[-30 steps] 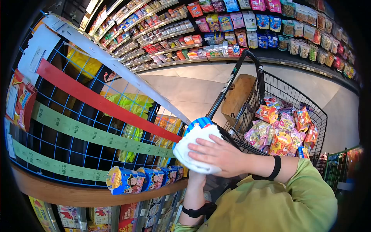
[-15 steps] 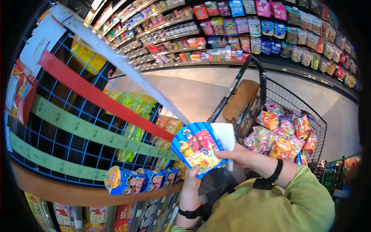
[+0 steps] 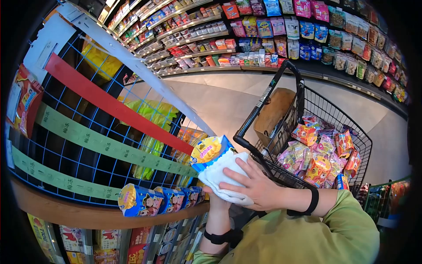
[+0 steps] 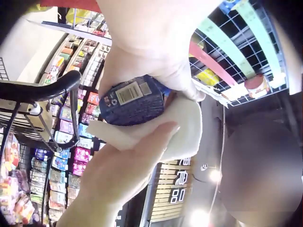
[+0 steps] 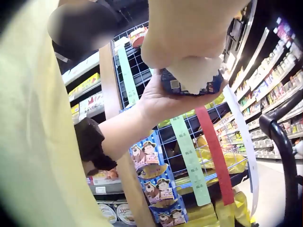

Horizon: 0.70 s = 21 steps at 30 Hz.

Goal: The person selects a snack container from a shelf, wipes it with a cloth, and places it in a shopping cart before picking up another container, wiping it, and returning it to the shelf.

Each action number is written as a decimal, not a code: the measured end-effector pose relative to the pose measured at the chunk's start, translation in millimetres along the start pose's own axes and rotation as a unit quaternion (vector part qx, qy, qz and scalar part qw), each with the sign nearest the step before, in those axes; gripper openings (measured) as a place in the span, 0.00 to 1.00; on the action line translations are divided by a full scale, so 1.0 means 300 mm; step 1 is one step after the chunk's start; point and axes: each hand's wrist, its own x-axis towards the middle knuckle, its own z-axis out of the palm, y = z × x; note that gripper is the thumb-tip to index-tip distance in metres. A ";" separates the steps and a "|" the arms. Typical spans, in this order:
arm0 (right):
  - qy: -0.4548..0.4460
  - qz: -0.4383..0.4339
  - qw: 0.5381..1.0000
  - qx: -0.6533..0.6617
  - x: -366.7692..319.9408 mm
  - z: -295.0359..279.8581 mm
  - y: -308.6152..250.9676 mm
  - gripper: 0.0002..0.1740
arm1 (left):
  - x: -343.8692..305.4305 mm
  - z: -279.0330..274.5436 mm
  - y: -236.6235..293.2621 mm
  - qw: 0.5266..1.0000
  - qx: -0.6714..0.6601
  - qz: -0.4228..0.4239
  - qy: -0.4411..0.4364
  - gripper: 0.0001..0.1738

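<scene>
A blue snack cup with yellow food pictured on it (image 3: 210,150) (image 4: 128,105) is gripped from below and behind by my left hand (image 3: 216,203) (image 4: 151,59), whose fingers curl round its sides. Folded white cloth (image 3: 222,177) (image 4: 182,127) (image 5: 196,73) covers the cup's near part. My right hand (image 3: 259,187) (image 4: 118,172) (image 5: 189,35) holds this cloth against the cup, fingers spread over it in the head view and thumb along its edge in the left wrist view. The cup's lower part is partly hidden.
Similar blue cups (image 3: 143,201) stand in a row on a wooden ledge (image 3: 66,213) beside a blue wire grid. A black cart (image 3: 367,147) at the right holds several colourful snack bags (image 3: 321,165) and has a brown bag (image 3: 274,112) beside its handle. Stocked shelves stand behind.
The cup's face with cartoon figures has turned away and the food picture shows now. My right hand has moved from the cup's right edge back over its near side with the cloth.
</scene>
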 end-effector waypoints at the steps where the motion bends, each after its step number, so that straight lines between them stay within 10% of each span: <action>1: -0.001 -0.001 1.000 0.003 0.000 -0.003 0.000 0.35 | 0.003 -0.009 0.001 0.999 -0.016 -0.020 -0.035 0.63; 8: 0.005 -0.020 0.999 -0.034 0.024 -0.053 0.065 0.35 | -0.055 -0.095 -0.031 0.995 -0.082 -0.043 -0.046 0.57; 11: 0.077 0.093 0.988 0.094 0.039 -0.060 0.164 0.29 | -0.047 -0.156 -0.040 0.979 -0.150 -0.035 -0.136 0.54; 13: 0.168 0.289 0.870 0.363 0.012 -0.063 0.203 0.23 | -0.069 -0.061 0.011 0.988 -0.114 0.004 -0.107 0.55; 16: 0.159 0.371 0.878 0.258 0.005 -0.168 0.165 0.21 | -0.059 -0.045 0.047 0.991 -0.044 -0.006 -0.125 0.56; 20: 0.166 -0.039 0.978 0.118 0.104 -0.201 0.020 0.28 | -0.053 -0.055 0.044 0.987 0.056 -0.063 -0.137 0.55; 21: 0.070 -0.014 0.992 0.104 0.089 -0.168 -0.012 0.31 | -0.057 -0.055 0.034 0.984 0.107 -0.050 -0.132 0.54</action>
